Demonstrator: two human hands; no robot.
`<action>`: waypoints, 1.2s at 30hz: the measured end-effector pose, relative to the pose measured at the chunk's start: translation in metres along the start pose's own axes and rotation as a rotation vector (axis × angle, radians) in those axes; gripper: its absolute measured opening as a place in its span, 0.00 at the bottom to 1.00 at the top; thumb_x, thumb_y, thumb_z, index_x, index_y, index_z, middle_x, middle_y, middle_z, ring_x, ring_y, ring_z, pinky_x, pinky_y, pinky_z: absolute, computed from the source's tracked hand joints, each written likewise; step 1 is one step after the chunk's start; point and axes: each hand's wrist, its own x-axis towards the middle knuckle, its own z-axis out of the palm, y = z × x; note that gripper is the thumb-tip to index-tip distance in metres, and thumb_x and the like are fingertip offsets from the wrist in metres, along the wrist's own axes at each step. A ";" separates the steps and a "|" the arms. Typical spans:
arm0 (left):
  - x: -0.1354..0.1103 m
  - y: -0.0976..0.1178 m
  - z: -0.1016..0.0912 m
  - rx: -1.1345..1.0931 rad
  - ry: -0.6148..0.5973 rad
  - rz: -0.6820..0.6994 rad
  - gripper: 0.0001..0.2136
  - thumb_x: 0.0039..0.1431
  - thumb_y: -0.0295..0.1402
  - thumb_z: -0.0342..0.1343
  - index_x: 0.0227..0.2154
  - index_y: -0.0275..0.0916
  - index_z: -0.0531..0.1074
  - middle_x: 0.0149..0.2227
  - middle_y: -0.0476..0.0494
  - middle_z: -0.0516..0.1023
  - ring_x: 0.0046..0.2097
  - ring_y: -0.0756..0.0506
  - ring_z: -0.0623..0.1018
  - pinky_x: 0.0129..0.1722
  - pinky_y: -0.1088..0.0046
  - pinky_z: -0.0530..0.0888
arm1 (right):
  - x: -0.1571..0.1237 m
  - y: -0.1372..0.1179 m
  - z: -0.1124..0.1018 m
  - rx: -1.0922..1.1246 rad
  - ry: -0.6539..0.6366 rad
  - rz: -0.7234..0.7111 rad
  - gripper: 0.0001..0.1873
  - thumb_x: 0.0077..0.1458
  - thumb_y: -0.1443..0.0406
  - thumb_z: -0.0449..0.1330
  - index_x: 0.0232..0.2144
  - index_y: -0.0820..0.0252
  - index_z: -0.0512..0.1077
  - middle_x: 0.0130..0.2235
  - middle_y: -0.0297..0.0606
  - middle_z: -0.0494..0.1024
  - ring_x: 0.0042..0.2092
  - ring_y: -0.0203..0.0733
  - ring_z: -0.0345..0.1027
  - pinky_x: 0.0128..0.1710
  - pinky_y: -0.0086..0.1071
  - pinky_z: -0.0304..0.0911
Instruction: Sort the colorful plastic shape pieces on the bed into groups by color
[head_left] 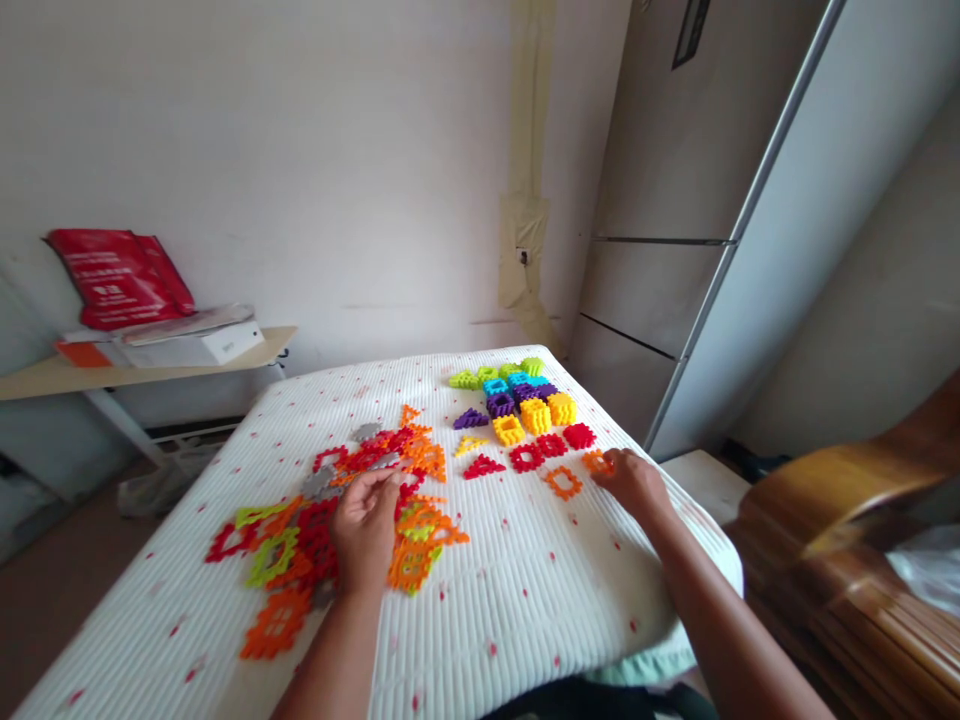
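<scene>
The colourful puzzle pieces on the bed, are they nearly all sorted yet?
About partway. Done: neat stacks by colour sit at the far right, green, blue, purple, yellow and red. In hand: the right hand touches an orange square piece beside another orange piece, while the left hand rests on the mixed pile. Left: that pile of red, orange, green and grey pieces looks unsorted.

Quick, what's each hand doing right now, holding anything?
Left hand: curled over the mixed pile of plastic pieces, fingertips on it; a grasp cannot be told.
Right hand: fingers down on an orange square piece; closed or not, cannot be told.
</scene>
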 end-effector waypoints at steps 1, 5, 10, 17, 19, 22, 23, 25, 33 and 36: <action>0.003 -0.002 -0.002 0.013 0.045 0.019 0.10 0.45 0.38 0.59 0.29 0.37 0.71 0.27 0.49 0.75 0.30 0.49 0.73 0.32 0.75 0.70 | 0.001 -0.001 0.002 -0.006 -0.003 0.006 0.14 0.52 0.59 0.54 0.38 0.60 0.72 0.37 0.42 0.74 0.37 0.42 0.69 0.31 0.29 0.55; 0.012 -0.006 -0.010 0.044 0.150 0.069 0.10 0.44 0.38 0.59 0.28 0.36 0.71 0.24 0.49 0.73 0.28 0.50 0.72 0.31 0.75 0.70 | 0.003 -0.001 0.008 -0.028 -0.020 -0.012 0.15 0.54 0.56 0.53 0.37 0.60 0.71 0.37 0.43 0.73 0.37 0.43 0.69 0.30 0.30 0.54; 0.013 -0.004 -0.011 0.007 0.180 0.071 0.10 0.43 0.37 0.59 0.27 0.36 0.71 0.24 0.50 0.73 0.27 0.50 0.71 0.30 0.75 0.70 | 0.005 0.004 0.013 -0.047 -0.008 -0.071 0.15 0.54 0.56 0.52 0.35 0.60 0.71 0.36 0.43 0.72 0.37 0.44 0.68 0.30 0.31 0.56; 0.017 -0.002 -0.015 -0.034 0.219 0.072 0.10 0.43 0.36 0.59 0.28 0.35 0.72 0.25 0.48 0.74 0.29 0.50 0.73 0.32 0.75 0.70 | 0.006 -0.007 0.002 0.078 0.272 -0.153 0.18 0.54 0.54 0.52 0.37 0.60 0.73 0.35 0.43 0.73 0.35 0.44 0.69 0.30 0.32 0.58; 0.018 0.000 -0.017 -0.037 0.230 0.076 0.10 0.44 0.35 0.59 0.28 0.35 0.72 0.26 0.48 0.75 0.30 0.50 0.73 0.33 0.75 0.70 | 0.005 -0.028 -0.005 0.191 0.370 -0.276 0.16 0.56 0.56 0.51 0.36 0.60 0.73 0.35 0.41 0.74 0.34 0.42 0.69 0.30 0.30 0.58; 0.019 0.007 -0.019 -0.033 0.241 0.070 0.10 0.44 0.36 0.59 0.29 0.35 0.73 0.27 0.48 0.76 0.31 0.49 0.74 0.33 0.74 0.71 | -0.001 -0.076 -0.010 0.294 0.379 -0.597 0.15 0.59 0.61 0.48 0.28 0.60 0.71 0.31 0.39 0.73 0.32 0.38 0.67 0.30 0.29 0.56; 0.019 0.011 -0.021 -0.031 0.245 0.064 0.10 0.45 0.36 0.59 0.29 0.35 0.73 0.27 0.47 0.77 0.31 0.49 0.75 0.34 0.74 0.71 | -0.005 -0.093 -0.008 0.292 0.355 -0.711 0.16 0.60 0.63 0.47 0.26 0.61 0.70 0.29 0.38 0.72 0.31 0.37 0.65 0.30 0.29 0.54; 0.022 0.020 -0.024 -0.009 0.235 0.056 0.12 0.45 0.37 0.58 0.31 0.35 0.73 0.29 0.45 0.78 0.33 0.48 0.76 0.34 0.73 0.72 | -0.013 -0.126 -0.002 0.257 0.341 -0.891 0.16 0.59 0.66 0.48 0.22 0.61 0.68 0.25 0.36 0.70 0.28 0.35 0.62 0.28 0.29 0.51; 0.083 0.031 -0.030 0.876 -0.233 0.127 0.11 0.52 0.34 0.50 0.34 0.40 0.77 0.37 0.46 0.80 0.39 0.48 0.77 0.41 0.75 0.70 | -0.023 -0.176 0.025 0.193 0.394 -1.208 0.14 0.59 0.68 0.49 0.22 0.61 0.65 0.23 0.33 0.67 0.25 0.34 0.55 0.25 0.32 0.45; 0.109 0.019 -0.019 1.192 -0.390 0.036 0.11 0.51 0.34 0.51 0.32 0.44 0.78 0.38 0.48 0.80 0.40 0.47 0.77 0.39 0.75 0.70 | -0.022 -0.172 0.029 0.226 0.401 -1.205 0.15 0.60 0.68 0.49 0.21 0.60 0.64 0.23 0.33 0.67 0.24 0.33 0.55 0.25 0.32 0.45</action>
